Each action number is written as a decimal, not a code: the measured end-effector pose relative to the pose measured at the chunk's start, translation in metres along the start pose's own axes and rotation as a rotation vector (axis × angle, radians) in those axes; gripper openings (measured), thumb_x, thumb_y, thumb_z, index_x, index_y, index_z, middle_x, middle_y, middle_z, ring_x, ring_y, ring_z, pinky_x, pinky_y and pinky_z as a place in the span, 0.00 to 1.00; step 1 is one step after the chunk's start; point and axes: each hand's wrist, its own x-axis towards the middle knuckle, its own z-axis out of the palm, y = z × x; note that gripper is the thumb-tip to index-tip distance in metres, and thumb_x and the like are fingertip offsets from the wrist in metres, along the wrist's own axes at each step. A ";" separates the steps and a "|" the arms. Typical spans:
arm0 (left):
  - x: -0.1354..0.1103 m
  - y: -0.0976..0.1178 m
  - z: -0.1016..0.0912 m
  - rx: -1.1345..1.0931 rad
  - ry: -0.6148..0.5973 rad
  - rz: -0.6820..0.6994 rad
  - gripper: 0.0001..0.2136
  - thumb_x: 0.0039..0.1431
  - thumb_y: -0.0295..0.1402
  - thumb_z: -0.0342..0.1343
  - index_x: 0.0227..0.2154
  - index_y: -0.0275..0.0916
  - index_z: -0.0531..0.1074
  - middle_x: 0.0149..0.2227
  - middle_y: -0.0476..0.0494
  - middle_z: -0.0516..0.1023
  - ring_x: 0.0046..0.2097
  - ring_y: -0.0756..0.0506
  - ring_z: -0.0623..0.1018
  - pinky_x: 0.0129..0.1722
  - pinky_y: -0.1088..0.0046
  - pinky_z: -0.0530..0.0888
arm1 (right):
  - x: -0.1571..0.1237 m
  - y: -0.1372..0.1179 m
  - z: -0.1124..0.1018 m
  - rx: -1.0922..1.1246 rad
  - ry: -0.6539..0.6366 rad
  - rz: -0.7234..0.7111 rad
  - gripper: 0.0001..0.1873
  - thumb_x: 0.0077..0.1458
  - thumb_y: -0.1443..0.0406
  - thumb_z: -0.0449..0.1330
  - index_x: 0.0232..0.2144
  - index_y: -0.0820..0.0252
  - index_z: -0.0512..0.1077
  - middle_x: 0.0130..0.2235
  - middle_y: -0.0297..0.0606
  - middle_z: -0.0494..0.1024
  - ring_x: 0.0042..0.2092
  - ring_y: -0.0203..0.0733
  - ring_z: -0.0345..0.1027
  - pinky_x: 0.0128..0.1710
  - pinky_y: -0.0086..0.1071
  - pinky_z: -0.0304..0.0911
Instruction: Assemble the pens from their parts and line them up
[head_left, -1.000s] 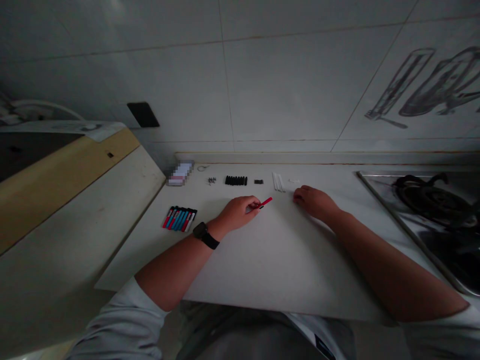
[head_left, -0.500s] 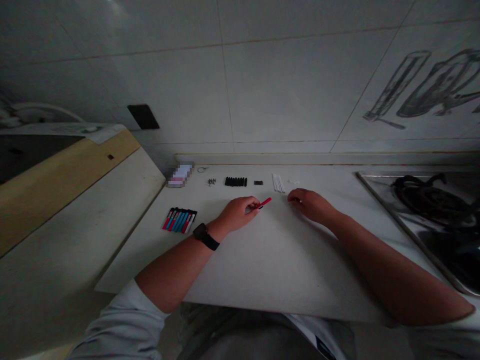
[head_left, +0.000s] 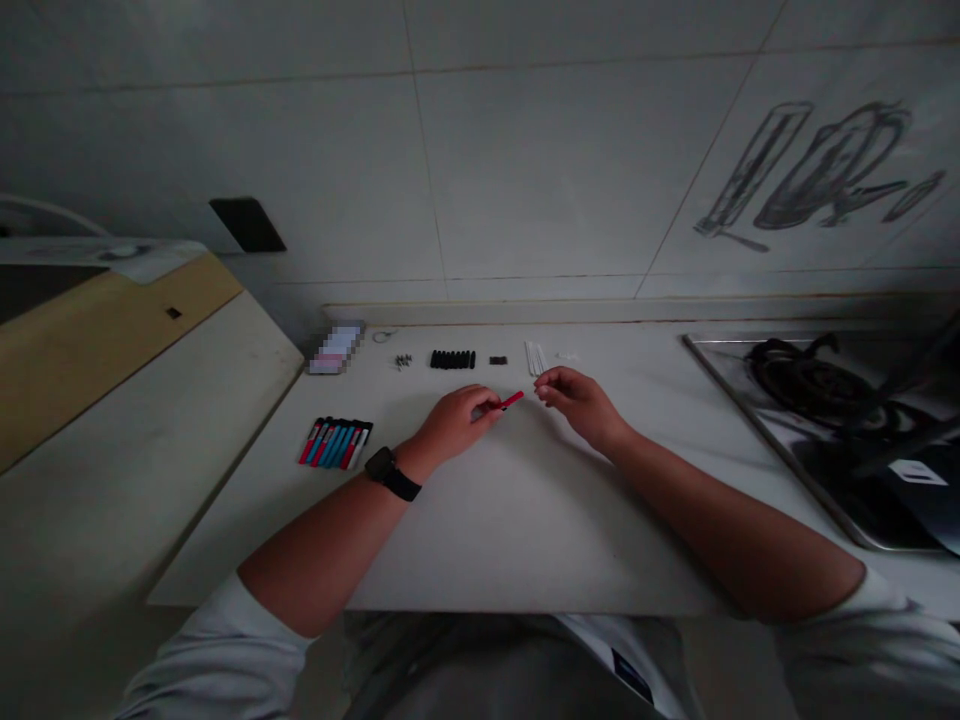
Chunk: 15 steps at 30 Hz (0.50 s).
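Note:
My left hand [head_left: 452, 420], with a black watch on its wrist, rests on the white counter [head_left: 525, 520] and is closed round a red pen barrel [head_left: 511, 401] whose tip points right. My right hand [head_left: 576, 398] hovers just right of that tip, fingers pinched together on something too small to make out. Behind the hands lie thin white rods [head_left: 534, 358], a small black piece [head_left: 498, 360], a row of black caps [head_left: 452, 359] and tiny springs [head_left: 403, 360].
A row of red and blue pens [head_left: 336, 443] lies at the left of the counter. A small packet [head_left: 334, 350] sits at the back left. A gas hob [head_left: 825, 400] is at the right, a wooden-edged surface [head_left: 112, 330] at the left.
My right hand has moved left from beside the white rods to close by the red barrel's tip, fingers now pinched. The camera view has shifted slightly right. The left hand stays put.

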 end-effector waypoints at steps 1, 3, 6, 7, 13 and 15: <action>0.000 0.000 0.000 0.004 0.005 0.008 0.04 0.66 0.32 0.59 0.40 0.40 0.77 0.38 0.45 0.80 0.40 0.46 0.77 0.44 0.68 0.73 | -0.001 -0.001 0.002 0.027 0.010 0.000 0.19 0.54 0.48 0.67 0.37 0.56 0.74 0.33 0.34 0.76 0.34 0.37 0.68 0.36 0.33 0.64; 0.000 0.000 0.000 0.006 0.004 0.016 0.04 0.66 0.32 0.59 0.40 0.40 0.77 0.38 0.45 0.80 0.40 0.46 0.77 0.44 0.67 0.74 | -0.003 -0.004 0.006 0.049 0.022 -0.014 0.19 0.54 0.48 0.67 0.37 0.55 0.74 0.34 0.34 0.77 0.35 0.38 0.69 0.38 0.33 0.66; 0.001 0.002 0.000 -0.005 -0.005 0.008 0.04 0.66 0.31 0.59 0.41 0.40 0.78 0.39 0.45 0.81 0.41 0.45 0.78 0.45 0.66 0.74 | -0.004 -0.006 0.010 0.052 0.046 -0.035 0.19 0.53 0.48 0.68 0.36 0.54 0.75 0.35 0.35 0.78 0.37 0.39 0.71 0.41 0.35 0.68; 0.001 0.003 -0.001 -0.009 -0.008 0.002 0.04 0.66 0.31 0.59 0.41 0.40 0.78 0.39 0.45 0.81 0.41 0.45 0.78 0.45 0.66 0.74 | -0.005 -0.007 0.011 0.052 0.050 -0.038 0.19 0.53 0.48 0.68 0.36 0.54 0.75 0.35 0.35 0.79 0.37 0.40 0.72 0.42 0.36 0.68; 0.002 0.005 0.000 -0.014 -0.032 -0.006 0.04 0.65 0.32 0.61 0.40 0.41 0.79 0.39 0.46 0.82 0.41 0.45 0.79 0.45 0.66 0.75 | -0.006 -0.004 0.014 0.049 0.025 -0.054 0.18 0.54 0.47 0.68 0.36 0.53 0.77 0.37 0.37 0.81 0.40 0.42 0.75 0.46 0.39 0.70; 0.001 0.004 0.001 -0.015 -0.030 -0.002 0.04 0.65 0.32 0.61 0.40 0.41 0.79 0.39 0.46 0.82 0.41 0.45 0.79 0.45 0.66 0.75 | -0.006 -0.003 0.015 0.055 0.018 -0.057 0.17 0.54 0.48 0.68 0.36 0.53 0.77 0.37 0.37 0.81 0.40 0.42 0.75 0.46 0.39 0.70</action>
